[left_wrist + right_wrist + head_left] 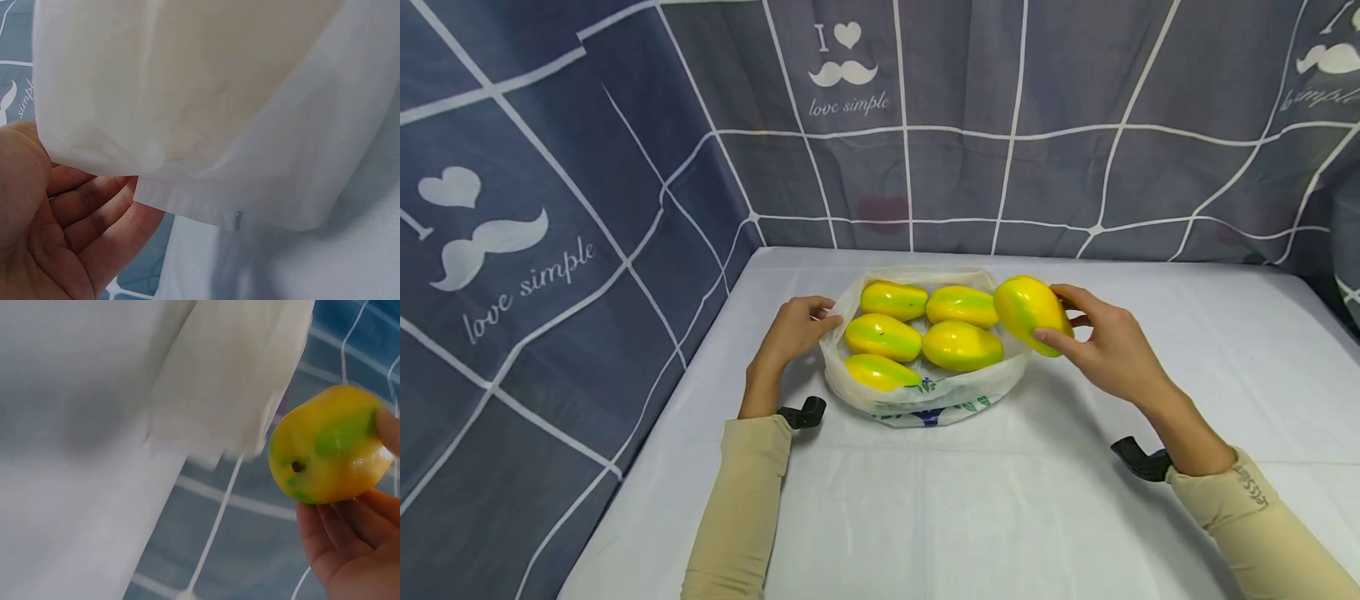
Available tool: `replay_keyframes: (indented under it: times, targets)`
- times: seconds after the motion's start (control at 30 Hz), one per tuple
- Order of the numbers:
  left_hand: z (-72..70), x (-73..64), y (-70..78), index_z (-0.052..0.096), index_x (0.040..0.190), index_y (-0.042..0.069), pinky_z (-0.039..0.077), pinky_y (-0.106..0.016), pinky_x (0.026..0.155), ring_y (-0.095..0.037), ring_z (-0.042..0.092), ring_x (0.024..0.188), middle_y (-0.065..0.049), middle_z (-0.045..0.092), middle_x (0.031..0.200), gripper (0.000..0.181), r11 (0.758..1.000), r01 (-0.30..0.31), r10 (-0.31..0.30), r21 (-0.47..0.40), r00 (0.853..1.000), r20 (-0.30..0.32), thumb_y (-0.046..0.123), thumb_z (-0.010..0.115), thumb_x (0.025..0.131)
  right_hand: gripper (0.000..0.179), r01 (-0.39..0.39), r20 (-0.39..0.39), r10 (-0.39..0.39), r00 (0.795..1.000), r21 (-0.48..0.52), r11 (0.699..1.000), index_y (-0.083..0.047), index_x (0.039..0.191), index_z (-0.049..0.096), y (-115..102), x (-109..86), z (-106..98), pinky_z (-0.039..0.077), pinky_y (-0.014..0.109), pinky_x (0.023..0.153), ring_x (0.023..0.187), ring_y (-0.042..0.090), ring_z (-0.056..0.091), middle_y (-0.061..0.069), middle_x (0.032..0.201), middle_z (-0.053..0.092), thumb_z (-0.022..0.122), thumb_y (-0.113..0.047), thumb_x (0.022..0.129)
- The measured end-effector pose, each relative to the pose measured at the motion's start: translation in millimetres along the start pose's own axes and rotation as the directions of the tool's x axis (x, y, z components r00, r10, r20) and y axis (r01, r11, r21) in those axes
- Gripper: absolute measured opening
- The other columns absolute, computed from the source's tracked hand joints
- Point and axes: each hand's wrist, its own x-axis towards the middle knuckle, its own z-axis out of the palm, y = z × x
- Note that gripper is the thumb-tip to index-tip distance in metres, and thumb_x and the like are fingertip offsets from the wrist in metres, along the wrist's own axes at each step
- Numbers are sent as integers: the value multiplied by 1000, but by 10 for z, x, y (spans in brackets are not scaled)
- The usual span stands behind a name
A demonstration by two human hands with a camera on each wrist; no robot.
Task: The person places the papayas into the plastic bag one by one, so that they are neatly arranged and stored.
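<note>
A white plastic bag (951, 408) with green and blue print sits on the table, its mouth rolled open. Inside lie several yellow-green mangoes (962, 346), glossy and side by side. At the bag's left rim, my left hand (793, 333) grips the plastic between thumb and fingers; the left wrist view shows its fingers (112, 219) partly behind the film. My right hand (1108, 342) holds another mango (1030, 308) above the bag's right rim, thumb on the near side. In the right wrist view a dark stem spot shows on that mango (312, 450).
A white cloth covers the table (925, 517). Dark grey-blue curtains (962, 183) with white grid lines and moustache prints hang behind it and along the left side. A black strap piece (1138, 458) juts from the right wrist, a similar one (805, 412) from the left.
</note>
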Motion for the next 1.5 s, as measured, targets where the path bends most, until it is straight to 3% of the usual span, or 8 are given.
replay_keyframes:
  times: [0.2, 0.47, 0.67, 0.97, 1.13, 1.5]
  targets:
    - [8, -1, -3, 61, 131, -1, 50, -44, 87, -33, 59, 107, -21, 64, 117, 43, 1000, 1, -1, 4, 1000, 2, 24, 64, 96, 57, 67, 57, -72, 996, 94, 993, -2, 135, 54, -251, 71, 280, 54, 42, 85, 106, 29, 64, 15, 127, 62, 79, -12, 85]
    - [10, -1, 5, 61, 131, -1, 50, -44, 86, -34, 59, 106, -21, 64, 116, 42, 1000, -9, 9, 5, 1000, 2, 24, 65, 96, 60, 93, 96, -111, 989, 175, 980, -2, 137, 52, -448, 136, 573, 53, 44, 89, 104, 25, 63, 11, 129, 61, 79, -16, 85]
    - [12, 3, 5, 62, 130, -1, 50, -44, 85, -33, 60, 104, -21, 65, 115, 42, 1000, -14, 14, -4, 1000, 2, 23, 65, 96, 62, 110, 146, -132, 980, 150, 983, -1, 138, 51, -525, 122, 708, 51, 46, 90, 108, 25, 60, 12, 132, 59, 79, -20, 86]
    - [12, 11, 20, 62, 130, -1, 50, -44, 84, -33, 60, 103, -21, 65, 115, 42, 1000, -14, 14, -1, 1000, 3, 24, 65, 96, 61, 108, 275, -114, 955, 35, 994, -2, 137, 55, -587, 72, 739, 39, 49, 105, 126, 30, 51, 12, 134, 58, 78, -27, 87]
    - [9, 7, 16, 61, 131, -1, 50, -44, 84, -33, 60, 102, -20, 64, 116, 42, 1000, -7, 7, 6, 1000, 7, 24, 64, 97, 60, 111, 310, -94, 946, -38, 993, 0, 136, 56, -595, 36, 705, 38, 51, 105, 125, 33, 51, 15, 133, 58, 77, -28, 86]
    - [-1, 10, -20, 60, 132, -1, 50, -44, 86, -34, 59, 108, -21, 63, 118, 44, 1000, 1, -1, 9, 1000, 7, 24, 64, 97, 56, 111, 374, -71, 925, -87, 990, -1, 132, 60, -556, -11, 636, 42, 51, 101, 120, 33, 54, 15, 128, 61, 78, -23, 84]
